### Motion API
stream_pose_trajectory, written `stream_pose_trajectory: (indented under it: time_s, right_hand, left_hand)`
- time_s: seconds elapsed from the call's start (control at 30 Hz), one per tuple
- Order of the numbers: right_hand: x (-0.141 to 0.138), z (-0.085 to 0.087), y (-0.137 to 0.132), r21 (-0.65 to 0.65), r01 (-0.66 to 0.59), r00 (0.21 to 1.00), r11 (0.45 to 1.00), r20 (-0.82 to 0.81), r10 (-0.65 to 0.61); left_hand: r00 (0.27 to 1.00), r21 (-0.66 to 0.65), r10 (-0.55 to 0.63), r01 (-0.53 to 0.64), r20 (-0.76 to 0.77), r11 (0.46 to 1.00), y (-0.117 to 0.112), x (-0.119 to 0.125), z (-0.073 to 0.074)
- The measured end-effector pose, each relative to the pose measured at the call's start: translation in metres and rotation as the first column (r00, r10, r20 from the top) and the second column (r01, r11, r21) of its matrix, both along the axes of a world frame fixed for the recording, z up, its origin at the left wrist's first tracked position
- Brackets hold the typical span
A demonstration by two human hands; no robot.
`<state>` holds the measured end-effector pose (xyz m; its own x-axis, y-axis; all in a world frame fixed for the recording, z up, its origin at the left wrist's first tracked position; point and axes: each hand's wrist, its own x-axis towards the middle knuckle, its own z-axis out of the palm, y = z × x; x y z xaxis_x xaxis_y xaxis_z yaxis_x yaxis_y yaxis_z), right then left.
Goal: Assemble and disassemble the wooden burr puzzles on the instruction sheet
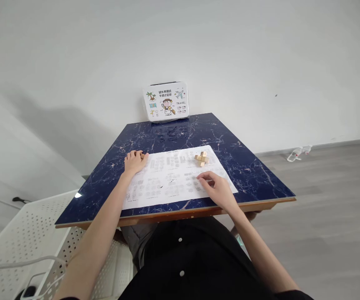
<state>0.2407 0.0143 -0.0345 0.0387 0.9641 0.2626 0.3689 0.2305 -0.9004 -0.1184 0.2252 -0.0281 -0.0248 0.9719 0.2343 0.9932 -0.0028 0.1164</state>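
Observation:
A printed instruction sheet (164,187) lies flat on the dark blue marbled table. On its upper right part sits a small wooden interlocking puzzle (202,158), its light blocks crossing one another. My left hand (135,162) rests at the sheet's upper left corner, fingers curled over a small wooden piece (142,156); most of that piece is hidden. Just below the puzzle, my right hand (216,188) rests on the sheet's right side, apart from the puzzle. Its fingers are loosely bent, with nothing visible in them.
A white case (166,102) with cartoon travel prints leans against the wall at the table's far edge. To the left stands a white perforated rack (26,225) with a white cable (20,264). Clear plastic bottles (295,154) lie on the floor at right.

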Motion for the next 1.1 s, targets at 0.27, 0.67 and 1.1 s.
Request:
stream_pose_trajectory:
  time_s: [0.27,0.67,1.1]
  right_hand:
    - [0.017,0.016,0.035,0.193,0.091,0.975,0.977,0.181,-0.127]
    - [0.023,0.026,0.142,-0.024,-0.078,0.795,0.997,0.602,0.076]
    - [-0.046,0.018,0.149,0.425,-0.401,0.818,0.811,0.565,0.108]
  left_hand:
    - [0.999,0.118,-0.032,0.027,0.035,0.993,-0.010,0.000,0.000]
    - [0.931,0.191,-0.363,0.348,0.044,0.918,-0.028,0.024,0.013]
    - [0.805,0.138,-0.580,0.564,0.127,0.814,-0.057,0.054,0.027]
